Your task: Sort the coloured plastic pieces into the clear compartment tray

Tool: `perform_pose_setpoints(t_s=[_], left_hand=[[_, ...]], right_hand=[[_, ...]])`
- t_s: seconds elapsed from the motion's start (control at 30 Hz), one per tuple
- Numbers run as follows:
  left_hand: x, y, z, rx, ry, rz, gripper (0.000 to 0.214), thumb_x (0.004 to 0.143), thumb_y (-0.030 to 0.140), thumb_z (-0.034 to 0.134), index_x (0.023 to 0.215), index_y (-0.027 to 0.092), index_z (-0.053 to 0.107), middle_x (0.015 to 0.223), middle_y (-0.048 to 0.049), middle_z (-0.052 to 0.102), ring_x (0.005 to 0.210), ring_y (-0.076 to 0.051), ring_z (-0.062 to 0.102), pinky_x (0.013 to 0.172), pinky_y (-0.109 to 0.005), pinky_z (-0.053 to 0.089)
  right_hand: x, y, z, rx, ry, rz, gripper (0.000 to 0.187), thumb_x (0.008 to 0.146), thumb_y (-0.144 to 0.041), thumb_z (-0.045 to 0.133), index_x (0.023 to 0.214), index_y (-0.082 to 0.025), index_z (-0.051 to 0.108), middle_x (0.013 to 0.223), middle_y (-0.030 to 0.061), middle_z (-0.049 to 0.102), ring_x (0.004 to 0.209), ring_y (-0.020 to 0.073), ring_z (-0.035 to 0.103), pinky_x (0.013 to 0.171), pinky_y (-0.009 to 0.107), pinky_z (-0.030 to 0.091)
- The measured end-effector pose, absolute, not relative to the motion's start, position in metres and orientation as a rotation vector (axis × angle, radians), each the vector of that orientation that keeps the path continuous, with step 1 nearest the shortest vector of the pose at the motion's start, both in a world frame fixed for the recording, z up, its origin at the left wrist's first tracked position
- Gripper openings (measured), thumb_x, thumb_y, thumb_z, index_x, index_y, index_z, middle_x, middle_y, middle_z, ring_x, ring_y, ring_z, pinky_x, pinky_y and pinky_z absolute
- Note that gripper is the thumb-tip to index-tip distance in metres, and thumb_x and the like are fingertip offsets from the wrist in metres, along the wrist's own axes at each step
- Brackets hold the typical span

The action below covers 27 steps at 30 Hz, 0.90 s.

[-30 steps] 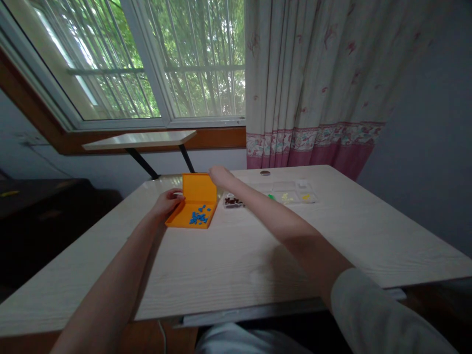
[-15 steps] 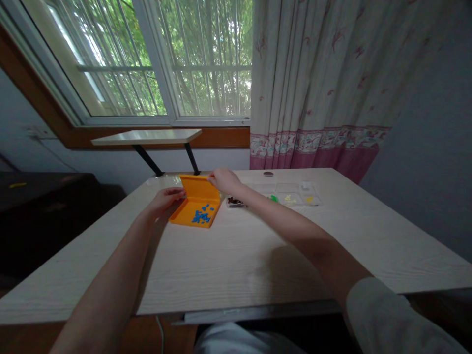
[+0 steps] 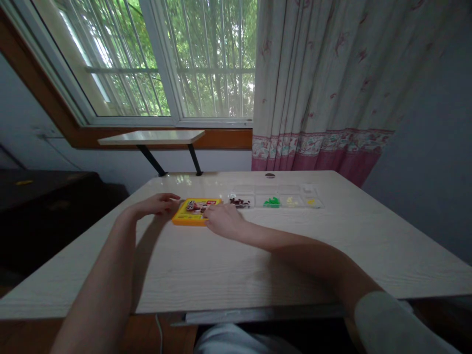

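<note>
A flat yellow-orange plastic box [image 3: 191,222] lies closed on the table, a printed label with red and white patches on its lid. My right hand [image 3: 224,220] rests over the box's right end, fingers curled onto the lid and its edge. At the left side of the box is my left hand [image 3: 158,203], its fingers stretched toward the left rim; whether they touch it I cannot tell. The blue pieces inside are hidden by the lid. Right behind my right hand stands a clear compartment tray [image 3: 255,200] holding dark brown, green, pale yellow and yellow pieces.
The pale wood-grain table [image 3: 236,275] spreads out in front of me. A small raised shelf [image 3: 155,137] on black legs stands at its back left. Behind are a barred window and a patterned curtain [image 3: 295,88]. A dark piece of furniture [image 3: 47,216] is at left.
The box's raised lid has come down and covers the blue pieces. My right hand moved from the lid's top corner down toward me; my left hand shifted slightly left.
</note>
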<state>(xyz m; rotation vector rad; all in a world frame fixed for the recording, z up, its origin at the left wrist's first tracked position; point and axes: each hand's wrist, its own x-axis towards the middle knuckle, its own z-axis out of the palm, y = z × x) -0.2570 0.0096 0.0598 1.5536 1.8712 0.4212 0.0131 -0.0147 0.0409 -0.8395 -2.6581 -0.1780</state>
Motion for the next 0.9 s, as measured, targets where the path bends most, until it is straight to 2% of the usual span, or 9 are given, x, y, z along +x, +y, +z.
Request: perform_pose_setpoints(t_s=[0.17,0.33,0.47,0.6,0.77,0.9], left_hand=[[-0.245,0.005,0.062,1.724,1.742,0.249,0.082,0.055,0.056,0.064,0.126,0.024,0.04,0.117,-0.0092,0.055,0.1,-0.025,0.056,0.074,-0.028,0.051],[-0.233,0.011,0.058,1.827,1.757,0.287,0.084,0.057,0.057,0.059,0.129,0.02,0.036,0.117,-0.0097,0.055,0.095,-0.024,0.058,0.074,-0.028,0.05],[-0.229,0.024,0.048,2.041,1.79,0.399,0.072,0.06,0.059,0.055,0.121,0.019,0.048,0.123,-0.0095,0.05,0.098,-0.024,0.055,0.079,-0.031,0.048],[-0.228,0.034,0.037,2.289,1.736,0.448,0.061,0.06,0.054,0.058,0.109,0.018,0.059,0.113,-0.0088,0.056,0.102,-0.025,0.052,0.087,-0.034,0.042],[-0.225,0.039,0.033,2.308,1.757,0.516,0.055,0.064,0.05,0.053,0.105,0.014,0.062,0.105,-0.0112,0.059,0.091,-0.023,0.055,0.081,-0.033,0.044],[-0.227,0.038,0.035,2.313,1.759,0.509,0.053,0.064,0.05,0.054,0.104,0.017,0.063,0.104,-0.0096,0.06,0.092,-0.024,0.055,0.08,-0.034,0.044]], right_hand=[[0.012,-0.01,0.034,-0.831,-2.69,-0.238,0.022,0.085,-0.025,0.043,0.095,-0.016,0.061,0.097,0.0071,0.064,0.088,0.0207,0.059,0.071,0.033,0.046],[0.005,0.008,0.029,-0.901,-2.649,-0.313,0.022,0.086,-0.023,0.043,0.096,-0.015,0.061,0.096,0.009,0.064,0.085,0.0202,0.06,0.072,0.033,0.044],[-0.004,0.03,0.027,-0.942,-2.632,-0.358,0.021,0.086,-0.019,0.043,0.093,-0.014,0.061,0.092,0.0105,0.066,0.082,0.0199,0.061,0.077,0.035,0.041],[-0.012,0.046,0.026,-0.975,-2.625,-0.38,0.023,0.086,-0.018,0.041,0.095,-0.013,0.061,0.092,0.0116,0.066,0.082,0.0201,0.061,0.079,0.037,0.039],[-0.014,0.049,0.028,-0.973,-2.655,-0.364,0.025,0.087,-0.018,0.04,0.099,-0.012,0.061,0.094,0.0124,0.066,0.084,0.02,0.06,0.079,0.035,0.039],[0.001,0.053,0.042,-0.925,-2.709,-0.313,0.024,0.085,-0.029,0.045,0.097,-0.017,0.062,0.096,0.0083,0.066,0.09,0.0205,0.058,0.078,0.033,0.04]])
